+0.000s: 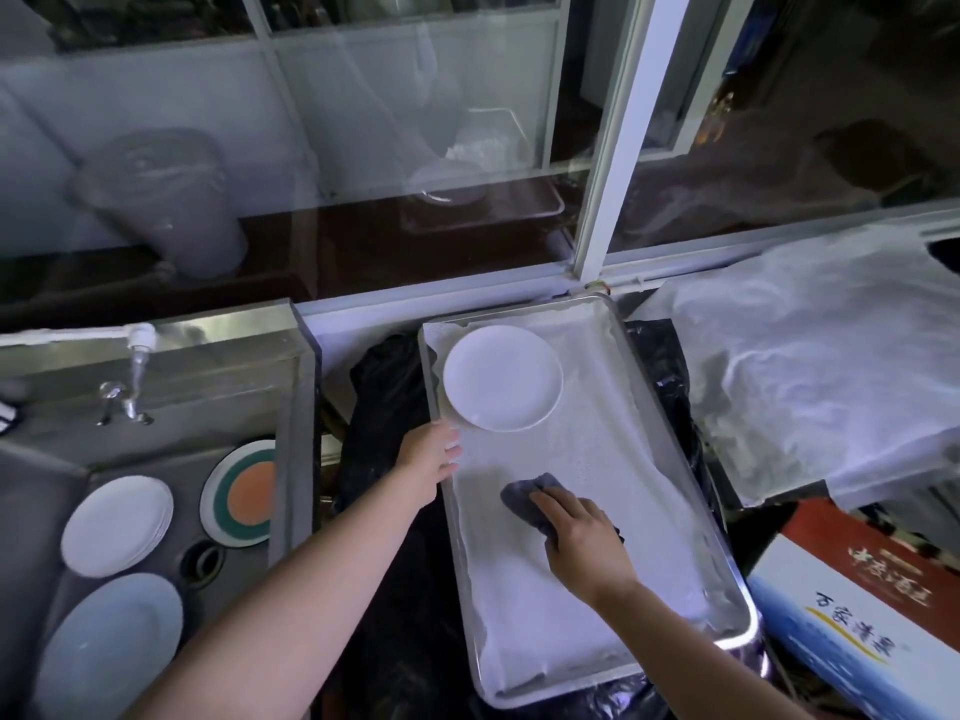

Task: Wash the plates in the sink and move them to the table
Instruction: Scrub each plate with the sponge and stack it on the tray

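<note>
Both forearms reach out from the bottom edge: the right hand (582, 537) lies with curled fingers on a grey cloth (530, 498) on the white towel lining the metal tray (670, 459), while the left hand (431, 457) rests at the tray's left rim, fingers straight and holding nothing. One white plate (503, 377) sits at the tray's far end. Three more wait in the steel sink (291, 433): a white plate stack (117, 524), a pale blue plate (109, 641) and an orange-and-green plate (241, 496) leaning on the sink wall.
</note>
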`<state>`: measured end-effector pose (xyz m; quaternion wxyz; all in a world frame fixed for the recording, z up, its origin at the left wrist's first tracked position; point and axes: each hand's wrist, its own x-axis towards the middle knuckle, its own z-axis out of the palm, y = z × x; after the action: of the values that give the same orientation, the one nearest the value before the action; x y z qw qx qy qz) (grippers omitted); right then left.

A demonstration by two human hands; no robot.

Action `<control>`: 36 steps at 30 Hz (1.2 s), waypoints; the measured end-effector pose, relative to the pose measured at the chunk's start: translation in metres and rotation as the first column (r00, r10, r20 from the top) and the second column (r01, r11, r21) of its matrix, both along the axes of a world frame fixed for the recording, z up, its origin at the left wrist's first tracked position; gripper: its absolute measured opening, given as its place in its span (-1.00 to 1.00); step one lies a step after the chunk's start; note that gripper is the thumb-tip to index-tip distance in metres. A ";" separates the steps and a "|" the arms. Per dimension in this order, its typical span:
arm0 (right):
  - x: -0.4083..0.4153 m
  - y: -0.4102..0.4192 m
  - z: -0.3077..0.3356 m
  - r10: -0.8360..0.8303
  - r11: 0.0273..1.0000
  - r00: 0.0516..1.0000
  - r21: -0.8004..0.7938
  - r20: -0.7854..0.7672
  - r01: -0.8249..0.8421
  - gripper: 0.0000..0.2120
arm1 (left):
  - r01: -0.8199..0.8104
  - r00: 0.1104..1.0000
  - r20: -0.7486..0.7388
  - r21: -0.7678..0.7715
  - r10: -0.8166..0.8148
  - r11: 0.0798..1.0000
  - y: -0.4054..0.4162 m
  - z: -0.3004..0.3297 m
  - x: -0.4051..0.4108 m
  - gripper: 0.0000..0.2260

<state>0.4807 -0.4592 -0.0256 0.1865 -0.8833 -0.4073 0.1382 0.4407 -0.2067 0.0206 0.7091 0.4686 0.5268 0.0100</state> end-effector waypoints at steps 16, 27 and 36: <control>-0.228 0.172 0.054 0.226 0.963 0.974 -0.154 0.017 -0.221 -0.38 | 0.347 0.936 -0.195 0.362 -0.293 0.865 0.119 -0.004 -0.334 -0.73; -0.387 0.297 0.047 0.449 0.825 0.884 -0.321 -0.129 -0.465 -0.43 | 0.620 0.756 -0.523 0.377 -0.394 0.688 0.204 -0.034 -0.572 -0.80; -0.411 0.347 0.021 0.526 0.762 0.836 -0.351 -0.155 -0.544 -0.48 | 0.785 0.548 -0.734 0.286 -0.401 0.549 0.215 -0.029 -0.601 -0.74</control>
<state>0.0702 -0.1123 -0.0047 -0.0265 -0.7457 -0.6027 0.2827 -0.1605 0.0082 -0.0080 0.2788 0.7982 0.4821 -0.2296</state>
